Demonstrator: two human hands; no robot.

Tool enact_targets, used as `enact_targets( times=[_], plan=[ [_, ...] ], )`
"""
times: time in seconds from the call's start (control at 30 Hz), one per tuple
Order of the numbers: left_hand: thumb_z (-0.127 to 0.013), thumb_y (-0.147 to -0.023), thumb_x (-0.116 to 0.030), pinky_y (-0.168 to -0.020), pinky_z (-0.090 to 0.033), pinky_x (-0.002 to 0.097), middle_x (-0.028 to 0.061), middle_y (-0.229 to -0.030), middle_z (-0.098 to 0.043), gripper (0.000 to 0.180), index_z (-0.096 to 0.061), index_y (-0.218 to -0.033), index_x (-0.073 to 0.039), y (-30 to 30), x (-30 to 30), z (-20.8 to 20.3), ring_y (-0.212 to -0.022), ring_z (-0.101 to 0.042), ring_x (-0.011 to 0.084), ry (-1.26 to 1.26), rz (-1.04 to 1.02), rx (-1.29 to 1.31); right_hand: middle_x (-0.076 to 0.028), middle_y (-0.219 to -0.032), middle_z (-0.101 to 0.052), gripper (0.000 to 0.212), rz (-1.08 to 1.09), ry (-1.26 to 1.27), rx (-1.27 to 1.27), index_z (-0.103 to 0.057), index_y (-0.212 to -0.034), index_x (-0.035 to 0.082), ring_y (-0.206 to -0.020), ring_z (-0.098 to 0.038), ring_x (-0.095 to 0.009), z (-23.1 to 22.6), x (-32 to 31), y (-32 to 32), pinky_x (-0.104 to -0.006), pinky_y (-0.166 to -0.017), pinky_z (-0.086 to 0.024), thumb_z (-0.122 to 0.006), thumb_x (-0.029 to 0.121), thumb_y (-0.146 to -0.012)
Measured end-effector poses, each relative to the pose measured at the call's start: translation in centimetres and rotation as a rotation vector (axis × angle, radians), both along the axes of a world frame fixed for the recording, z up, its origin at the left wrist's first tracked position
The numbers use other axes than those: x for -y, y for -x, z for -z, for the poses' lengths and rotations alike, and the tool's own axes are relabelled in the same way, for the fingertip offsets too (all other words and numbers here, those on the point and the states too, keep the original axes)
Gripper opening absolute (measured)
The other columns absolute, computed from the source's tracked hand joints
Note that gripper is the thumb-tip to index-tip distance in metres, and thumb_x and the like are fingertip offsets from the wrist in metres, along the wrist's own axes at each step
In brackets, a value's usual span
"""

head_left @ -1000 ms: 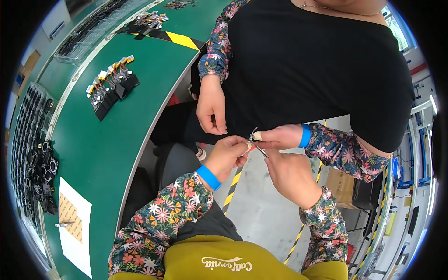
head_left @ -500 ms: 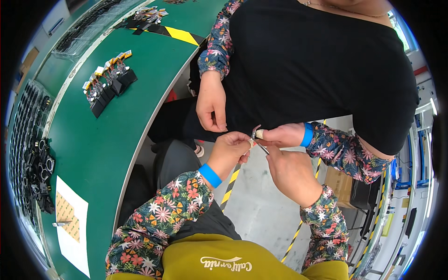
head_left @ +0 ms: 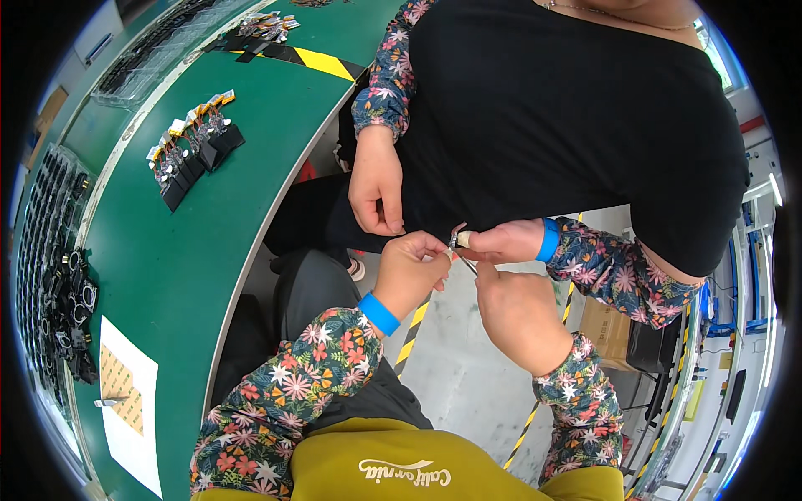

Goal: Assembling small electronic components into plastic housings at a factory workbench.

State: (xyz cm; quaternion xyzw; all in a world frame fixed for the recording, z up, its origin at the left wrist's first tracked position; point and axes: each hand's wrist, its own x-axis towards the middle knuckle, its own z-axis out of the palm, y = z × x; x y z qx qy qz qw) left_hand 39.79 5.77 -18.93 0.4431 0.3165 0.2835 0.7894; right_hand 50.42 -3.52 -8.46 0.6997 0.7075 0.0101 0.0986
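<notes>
In front of me, my left hand is pinched closed, its fingertips against a small dark part with a metallic edge. What lies between those fingers is too small to tell. My right hand grips a thin, dark metal tool, perhaps tweezers, whose tip points at the same part. A co-worker's hand, with a pale cover on a fingertip, holds the part from the right. The co-worker's other hand hangs just beyond my left hand, near their lap.
On the left, a green table bears a row of black modules with wires, a pile of black ring-shaped parts and a white sheet with a tan sticker sheet. Black-and-yellow tape marks the far table edge. A cardboard box stands right.
My right hand has shifted slightly left and the tool's angle has altered a little. My left hand and the co-worker's hands have barely moved.
</notes>
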Motion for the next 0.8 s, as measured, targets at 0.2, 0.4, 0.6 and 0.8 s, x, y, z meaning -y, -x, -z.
enact_targets(
  times=[0.2,0.4,0.6,0.8],
  plan=[
    [-0.059,-0.076,0.002,-0.048,-0.046,0.0209,0.0056,-0.069,-0.063,0.005,-0.058,-0.081,0.002,-0.09,0.14,0.04,-0.052,-0.057,0.0085,-0.143,-0.03,-0.03,-0.01,-0.053,-0.056,0.02,-0.01,0.012,-0.001,-0.053,-0.089,-0.004,-0.049,-0.059,-0.026,-0.52,-0.35,0.56,-0.0354,-0.045,-0.045,-0.055,0.002,-0.069],
    [-0.059,-0.076,0.003,-0.048,-0.045,0.0204,0.0048,-0.069,-0.063,0.004,-0.058,-0.079,0.002,-0.1,0.16,0.16,-0.052,-0.056,0.0078,-0.213,-0.03,-0.04,-0.013,-0.055,-0.057,0.021,-0.02,0.011,-0.053,-0.054,-0.089,-0.007,-0.052,-0.06,-0.027,-0.36,-0.83,0.43,-0.0367,-0.045,-0.045,-0.054,0.001,-0.069],
    [-0.058,-0.076,0.004,-0.048,-0.044,0.0201,0.0041,-0.068,-0.062,0.003,-0.057,-0.079,0.002,-0.17,0.2,0.26,-0.052,-0.055,0.0073,-0.279,-0.03,-0.063,-0.014,-0.057,-0.058,0.029,-0.016,0.015,-0.065,-0.054,-0.096,-0.01,-0.054,-0.061,-0.028,-0.61,-0.76,0.4,-0.0372,-0.046,-0.046,-0.054,0.0,-0.069],
    [-0.058,-0.076,0.004,-0.048,-0.045,0.0203,0.0045,-0.069,-0.062,0.003,-0.057,-0.079,0.002,-0.07,0.13,0.61,-0.053,-0.055,0.0073,-0.315,-0.024,-0.08,-0.014,-0.057,-0.058,0.028,-0.006,0.027,-0.101,-0.053,-0.095,-0.009,-0.055,-0.061,-0.029,-0.76,-0.71,0.31,-0.0374,-0.048,-0.046,-0.055,0.0,-0.068]
  ],
)
